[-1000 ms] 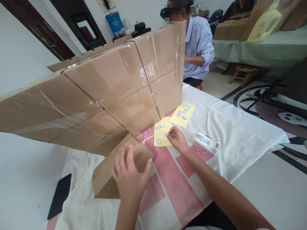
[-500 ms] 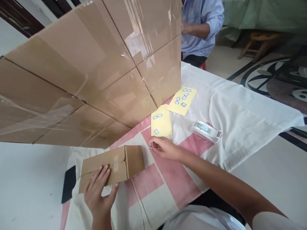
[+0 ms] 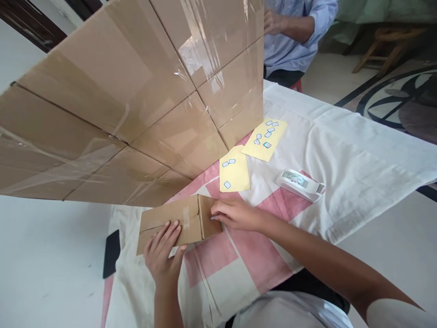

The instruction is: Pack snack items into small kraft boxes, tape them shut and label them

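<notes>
A brown cardboard box (image 3: 172, 213) lies on the pink-and-white tablecloth. My left hand (image 3: 164, 250) rests on its top with fingers spread flat and the thumb at the near side. At the box's right end, my right hand (image 3: 235, 214) pinches a small blue-edged piece of paper (image 3: 213, 217), mostly hidden by the fingers. Whether that piece touches the box I cannot tell. Beyond my right hand lie two yellow sheets, a nearer one (image 3: 239, 175) and a farther one (image 3: 260, 148), both bearing small blue-outlined white pieces.
A tall taped cardboard partition (image 3: 164, 118) stands along the left and far side. A white tape dispenser (image 3: 300, 184) sits right of the sheets. A black flat object (image 3: 111, 255) is at the table's left edge. Behind the partition another person (image 3: 290, 41) sits.
My right hand has brought the small paper piece up to the box's right end. The box and my left hand appear farther right and up, partly because the view shifted.
</notes>
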{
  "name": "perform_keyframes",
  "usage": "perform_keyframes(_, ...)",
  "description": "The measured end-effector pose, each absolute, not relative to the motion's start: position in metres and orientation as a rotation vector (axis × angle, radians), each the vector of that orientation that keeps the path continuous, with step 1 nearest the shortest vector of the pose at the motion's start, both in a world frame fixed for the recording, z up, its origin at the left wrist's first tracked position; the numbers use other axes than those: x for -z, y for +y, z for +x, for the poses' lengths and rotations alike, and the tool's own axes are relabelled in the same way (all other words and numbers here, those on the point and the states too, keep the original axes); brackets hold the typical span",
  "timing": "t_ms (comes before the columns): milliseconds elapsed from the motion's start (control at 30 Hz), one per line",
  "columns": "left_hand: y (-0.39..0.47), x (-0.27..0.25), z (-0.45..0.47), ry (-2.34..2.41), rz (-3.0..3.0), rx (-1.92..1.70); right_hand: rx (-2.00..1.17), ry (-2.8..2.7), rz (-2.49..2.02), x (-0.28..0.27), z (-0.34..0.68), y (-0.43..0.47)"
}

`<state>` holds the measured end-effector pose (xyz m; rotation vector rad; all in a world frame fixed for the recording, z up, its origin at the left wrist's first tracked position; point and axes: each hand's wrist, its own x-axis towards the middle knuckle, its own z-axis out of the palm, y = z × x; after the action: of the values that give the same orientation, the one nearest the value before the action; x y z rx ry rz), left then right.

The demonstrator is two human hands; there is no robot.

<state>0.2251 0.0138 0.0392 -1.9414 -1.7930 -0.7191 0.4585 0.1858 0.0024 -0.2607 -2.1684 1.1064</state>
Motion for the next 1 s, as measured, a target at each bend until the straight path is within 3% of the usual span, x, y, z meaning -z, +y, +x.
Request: perform_keyframes(1000, 0.014, -0.042, 0.225, -1.831, -1.97, 0.685, -1.161, -2.071, -0.362, 0.0, 0.444, 0.185)
